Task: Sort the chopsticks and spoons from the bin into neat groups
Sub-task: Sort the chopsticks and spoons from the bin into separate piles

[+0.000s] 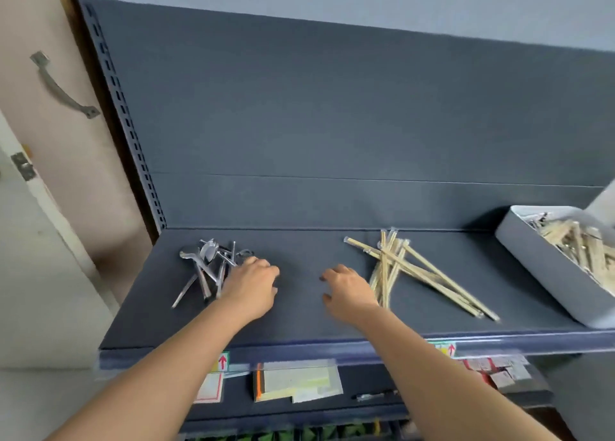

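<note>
Several metal spoons (204, 265) lie in a loose pile on the left of the dark shelf (299, 320). My left hand (253, 284) rests at the pile's right edge with fingers curled down; whether it grips a spoon is hidden. Wrapped wooden chopsticks (419, 270) lie crossed in a heap right of centre. My right hand (346, 292) hovers just left of that heap, fingers loosely spread and holding nothing. A grey bin (545, 270) at the far right holds more chopsticks and cutlery.
The shelf's back panel rises behind the piles, and a slotted upright (133, 141) stands at the left. A lower shelf carries notepads (296, 382), a pen (372, 396) and small packets (499, 370). A door with a handle (63, 87) is at far left.
</note>
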`<action>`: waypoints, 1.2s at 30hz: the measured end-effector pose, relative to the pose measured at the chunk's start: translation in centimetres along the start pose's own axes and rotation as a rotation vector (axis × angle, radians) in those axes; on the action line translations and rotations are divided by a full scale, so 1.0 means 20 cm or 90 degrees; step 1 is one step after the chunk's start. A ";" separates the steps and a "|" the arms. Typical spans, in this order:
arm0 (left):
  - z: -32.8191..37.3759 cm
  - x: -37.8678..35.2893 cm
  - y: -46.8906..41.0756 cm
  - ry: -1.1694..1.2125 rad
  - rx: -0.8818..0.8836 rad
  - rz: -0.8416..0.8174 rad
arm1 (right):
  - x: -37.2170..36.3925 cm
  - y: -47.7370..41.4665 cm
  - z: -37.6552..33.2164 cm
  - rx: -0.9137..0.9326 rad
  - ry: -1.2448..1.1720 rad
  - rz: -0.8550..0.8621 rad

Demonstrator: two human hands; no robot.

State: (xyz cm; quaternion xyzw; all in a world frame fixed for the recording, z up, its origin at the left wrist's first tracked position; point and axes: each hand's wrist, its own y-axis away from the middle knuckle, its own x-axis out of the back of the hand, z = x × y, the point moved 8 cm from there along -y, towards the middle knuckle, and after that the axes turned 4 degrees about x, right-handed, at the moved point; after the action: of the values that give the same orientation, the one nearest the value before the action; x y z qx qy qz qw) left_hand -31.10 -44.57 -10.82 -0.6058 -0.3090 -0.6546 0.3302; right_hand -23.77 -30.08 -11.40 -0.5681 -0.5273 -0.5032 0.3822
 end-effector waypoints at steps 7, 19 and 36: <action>0.66 0.13 -0.13 -0.013 -0.118 0.026 | 0.26 0.35 0.57 -0.133 0.027 0.060; 1.87 0.18 -0.30 0.038 -0.241 0.064 | 0.63 0.88 1.57 -0.241 0.042 0.141; 2.97 0.16 -0.80 0.102 -0.337 0.066 | 0.81 0.99 2.59 -0.370 -0.012 0.157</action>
State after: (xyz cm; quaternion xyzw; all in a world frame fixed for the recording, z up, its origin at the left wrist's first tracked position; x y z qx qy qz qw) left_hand -9.22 12.45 -3.31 -0.6323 -0.0692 -0.7405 0.2170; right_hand 3.49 20.38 -4.08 -0.7179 -0.2921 -0.5774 0.2567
